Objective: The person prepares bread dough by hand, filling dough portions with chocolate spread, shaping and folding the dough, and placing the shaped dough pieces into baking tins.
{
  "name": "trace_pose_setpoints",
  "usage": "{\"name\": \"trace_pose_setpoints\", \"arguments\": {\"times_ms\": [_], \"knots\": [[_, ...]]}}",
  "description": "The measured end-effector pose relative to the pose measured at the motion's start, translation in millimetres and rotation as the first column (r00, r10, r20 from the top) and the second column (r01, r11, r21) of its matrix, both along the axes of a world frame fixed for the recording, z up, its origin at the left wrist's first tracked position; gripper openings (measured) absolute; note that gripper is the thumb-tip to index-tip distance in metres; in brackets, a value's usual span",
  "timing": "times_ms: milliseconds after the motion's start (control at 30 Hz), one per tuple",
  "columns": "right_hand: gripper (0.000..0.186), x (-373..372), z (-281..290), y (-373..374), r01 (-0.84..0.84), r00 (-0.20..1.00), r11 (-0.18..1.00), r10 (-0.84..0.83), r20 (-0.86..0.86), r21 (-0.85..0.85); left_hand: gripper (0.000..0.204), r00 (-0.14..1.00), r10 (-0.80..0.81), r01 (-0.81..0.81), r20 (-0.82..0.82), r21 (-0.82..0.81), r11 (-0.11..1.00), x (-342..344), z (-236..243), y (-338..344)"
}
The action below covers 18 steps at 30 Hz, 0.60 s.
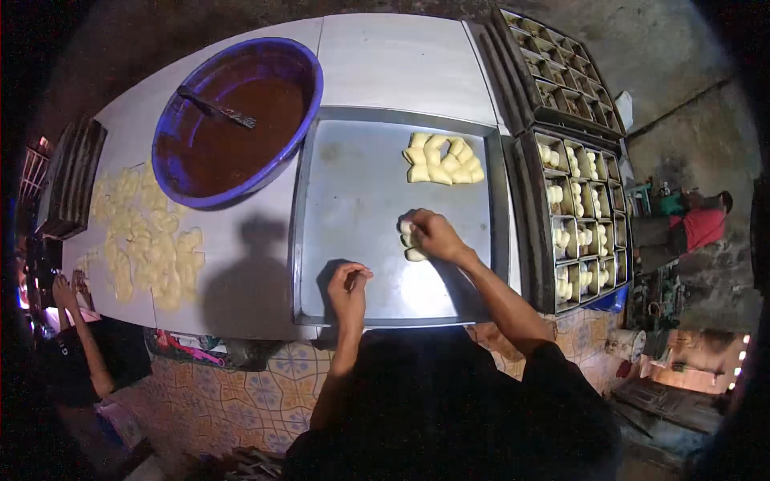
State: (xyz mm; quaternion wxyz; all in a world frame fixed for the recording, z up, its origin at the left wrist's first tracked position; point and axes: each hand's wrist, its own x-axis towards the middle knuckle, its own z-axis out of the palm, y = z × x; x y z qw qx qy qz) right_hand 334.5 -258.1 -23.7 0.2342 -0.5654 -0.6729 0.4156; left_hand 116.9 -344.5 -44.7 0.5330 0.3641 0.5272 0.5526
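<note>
My right hand point(438, 236) is over a grey metal tray point(353, 200), its fingers closed on a pale piece of dough point(407, 232). Another pale piece lies right below those fingers, and part of the dough is hidden by the hand. Above the tray's front edge hovers my left hand point(349, 290), its fingers loosely curled and apart, with nothing seen in them. A cluster of shaped dough pieces point(441, 160) sits toward the tray's far right corner.
A blue basin point(317, 80) of brown liquid, with a dark utensil in it, stands left of the tray. Many dough pieces point(148, 240) cover the table's left. Divided metal moulds point(573, 220), the nearer holding dough, stand at right. Another person's hand point(66, 293) shows at far left.
</note>
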Motion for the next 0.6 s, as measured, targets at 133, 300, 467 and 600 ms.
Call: {"name": "trace_pose_setpoints", "arguments": {"times_ms": [133,300,467,600], "knots": [[0.025,-1.3,-10.8,-18.0,-0.051,0.997,0.998,0.048,0.055,0.042,0.008,0.992,-0.104,0.107,0.073,-0.045,0.993,1.3,-5.9,-0.6],[0.056,-23.4,-11.8,-40.7,0.222,0.907,0.851,-0.360,0.220,0.475,0.005,0.983,-0.170,0.174,0.073,-0.051,0.983,20.7,-5.9,14.1],[0.025,-31.0,-60.8,-32.9,0.427,0.900,0.819,-0.425,-0.094,0.384,0.018,0.950,-0.308,0.309,0.056,-0.003,0.951,32.0,-0.8,34.6],[0.044,28.7,-22.5,-56.2,0.258,0.115,0.799,-0.584,-0.803,-0.544,0.010,0.950,-0.307,0.300,0.046,0.123,0.946,52.5,10.0,27.8]]}}
